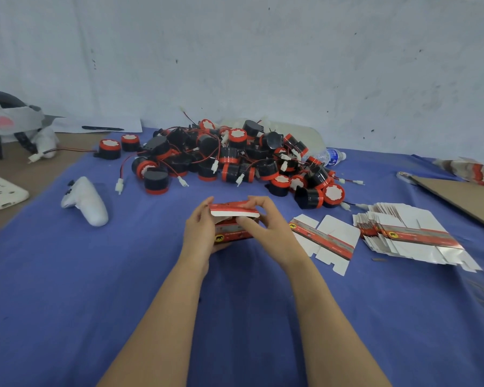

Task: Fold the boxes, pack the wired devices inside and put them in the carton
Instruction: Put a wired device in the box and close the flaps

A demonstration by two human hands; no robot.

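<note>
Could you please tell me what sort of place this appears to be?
Probably a small hand-packing bench: a heap of wired devices lies on the blue cloth, a stack of flat boxes lies nearby on the right, and the left hand and right hand grip a half-folded box.

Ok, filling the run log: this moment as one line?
phase: folding | left hand: holds box | right hand: pinches top flap | wired devices: piled behind | flat boxes: at right
</note>
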